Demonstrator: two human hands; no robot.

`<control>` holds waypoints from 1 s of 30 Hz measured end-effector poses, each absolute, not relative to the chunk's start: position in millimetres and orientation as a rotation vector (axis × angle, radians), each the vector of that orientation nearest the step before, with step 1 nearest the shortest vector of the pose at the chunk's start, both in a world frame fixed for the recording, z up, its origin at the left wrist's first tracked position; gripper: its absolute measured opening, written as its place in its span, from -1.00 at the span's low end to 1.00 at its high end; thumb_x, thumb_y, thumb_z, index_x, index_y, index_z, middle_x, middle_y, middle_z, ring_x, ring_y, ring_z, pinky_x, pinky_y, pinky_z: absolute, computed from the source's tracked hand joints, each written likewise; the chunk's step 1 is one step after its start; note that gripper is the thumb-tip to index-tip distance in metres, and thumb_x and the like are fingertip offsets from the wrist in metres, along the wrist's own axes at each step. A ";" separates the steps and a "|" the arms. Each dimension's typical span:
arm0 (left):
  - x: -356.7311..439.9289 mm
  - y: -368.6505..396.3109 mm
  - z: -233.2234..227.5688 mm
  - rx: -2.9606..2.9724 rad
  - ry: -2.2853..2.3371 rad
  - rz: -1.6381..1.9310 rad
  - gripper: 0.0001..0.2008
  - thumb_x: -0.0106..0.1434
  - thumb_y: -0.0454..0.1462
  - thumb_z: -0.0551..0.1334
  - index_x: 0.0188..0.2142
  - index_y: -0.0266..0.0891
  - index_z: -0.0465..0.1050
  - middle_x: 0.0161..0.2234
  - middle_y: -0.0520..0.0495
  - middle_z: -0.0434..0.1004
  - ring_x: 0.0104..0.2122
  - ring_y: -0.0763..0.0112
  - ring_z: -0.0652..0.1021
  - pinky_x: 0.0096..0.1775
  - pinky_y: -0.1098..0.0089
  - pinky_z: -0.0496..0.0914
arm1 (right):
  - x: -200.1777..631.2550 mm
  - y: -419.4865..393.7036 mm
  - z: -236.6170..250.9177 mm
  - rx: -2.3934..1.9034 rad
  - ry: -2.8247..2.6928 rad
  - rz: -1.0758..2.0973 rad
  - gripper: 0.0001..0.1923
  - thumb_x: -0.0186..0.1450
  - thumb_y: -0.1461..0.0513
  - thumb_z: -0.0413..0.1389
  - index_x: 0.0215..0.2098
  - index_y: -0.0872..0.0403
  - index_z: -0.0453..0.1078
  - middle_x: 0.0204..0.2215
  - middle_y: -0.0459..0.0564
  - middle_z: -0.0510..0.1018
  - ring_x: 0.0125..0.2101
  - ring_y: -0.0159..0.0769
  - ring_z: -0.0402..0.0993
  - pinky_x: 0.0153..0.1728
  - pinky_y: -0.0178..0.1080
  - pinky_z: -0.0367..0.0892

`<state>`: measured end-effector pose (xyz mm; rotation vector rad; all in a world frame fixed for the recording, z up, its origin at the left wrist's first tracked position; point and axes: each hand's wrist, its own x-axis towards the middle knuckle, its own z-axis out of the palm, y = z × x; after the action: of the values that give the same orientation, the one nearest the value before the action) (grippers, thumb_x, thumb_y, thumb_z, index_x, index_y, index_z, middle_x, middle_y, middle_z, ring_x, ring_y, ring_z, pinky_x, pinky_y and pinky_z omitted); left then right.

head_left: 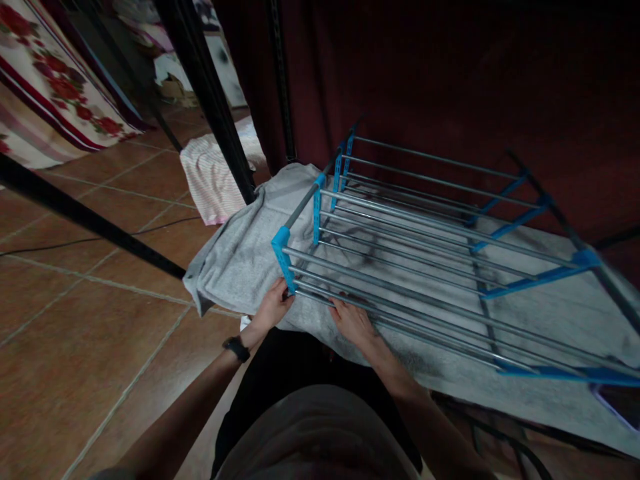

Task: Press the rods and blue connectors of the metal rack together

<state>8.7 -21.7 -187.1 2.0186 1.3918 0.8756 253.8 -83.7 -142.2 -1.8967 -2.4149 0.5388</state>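
A metal rack (400,279) with grey rods and blue plastic brackets lies on a grey cloth (240,250) in front of me. My left hand (274,305) is closed at the lower end of the near left blue bracket (283,260), its fingertips partly hidden. To its right, my right hand (354,322) has its fingers curled over the lowest near rods. The rods run off to the right, where more blue brackets (515,283) join them to a dark grey bar.
Black metal posts (207,93) rise at the left, and a dark bar (90,217) slants over the tiled floor (135,307). A striped cloth (213,173) hangs beyond. A dark red curtain (425,80) stands behind the rack. A phone-like object (620,403) lies at right.
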 end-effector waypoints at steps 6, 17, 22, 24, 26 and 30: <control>11.7 -11.8 -189.7 1.843 1.322 0.906 -0.81 0.13 -0.21 0.25 -0.24 -0.20 0.44 -0.21 -0.09 0.45 -0.23 0.29 0.47 -0.17 0.25 0.44 | 248.4 -80.6 -145.2 -1.870 -2.369 0.525 -0.58 0.48 0.15 -0.19 0.23 0.00 0.26 0.17 0.05 0.44 0.11 -0.13 0.43 0.06 -0.12 0.34; 20.9 -14.0 -186.8 1.853 1.355 0.980 -0.80 0.17 -0.19 0.26 -0.23 -0.22 0.49 -0.15 -0.15 0.51 -0.18 0.24 0.50 -0.12 0.21 0.45 | 249.8 -79.1 -148.9 -1.870 -2.367 0.556 -0.57 0.49 0.14 -0.20 0.25 0.01 0.24 0.14 0.06 0.48 0.09 -0.16 0.45 0.06 -0.15 0.35; 21.7 -15.0 -188.0 1.899 1.423 0.962 -0.77 0.17 -0.22 0.26 -0.17 -0.22 0.49 -0.14 -0.14 0.52 -0.15 0.22 0.51 -0.08 0.20 0.44 | 249.6 -79.4 -150.8 -1.866 -2.383 0.544 -0.56 0.49 0.15 -0.21 0.24 0.02 0.27 0.11 0.06 0.51 0.07 -0.17 0.47 0.03 -0.16 0.37; 21.6 -14.6 -189.6 1.931 1.418 0.977 -0.78 0.19 -0.23 0.24 -0.17 -0.22 0.49 -0.14 -0.15 0.52 -0.11 0.20 0.51 -0.04 0.17 0.43 | 249.4 -79.9 -151.9 -1.877 -2.383 0.538 -0.56 0.50 0.14 -0.21 0.24 0.02 0.27 0.09 0.07 0.52 0.05 -0.18 0.49 0.03 -0.17 0.37; 21.2 -14.0 -191.8 1.962 1.410 0.995 -0.79 0.20 -0.24 0.24 -0.16 -0.23 0.49 -0.14 -0.16 0.52 -0.08 0.18 0.50 0.00 0.13 0.42 | 249.0 -80.3 -152.5 -1.887 -2.384 0.524 -0.56 0.50 0.13 -0.21 0.25 0.01 0.26 0.10 0.07 0.52 0.05 -0.20 0.49 0.03 -0.19 0.37; 20.3 -13.4 -196.2 2.013 1.432 0.988 -0.78 0.20 -0.25 0.25 -0.14 -0.22 0.49 -0.11 -0.17 0.53 -0.03 0.12 0.49 0.05 0.08 0.40 | 248.1 -80.6 -152.2 -1.902 -2.408 0.500 -0.55 0.50 0.14 -0.20 0.26 0.00 0.26 0.12 0.07 0.50 0.07 -0.20 0.48 0.05 -0.17 0.37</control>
<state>20.3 -13.4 -196.2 2.0126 1.4316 0.9876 248.1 -80.6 -152.2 -1.9022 -2.4083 0.4995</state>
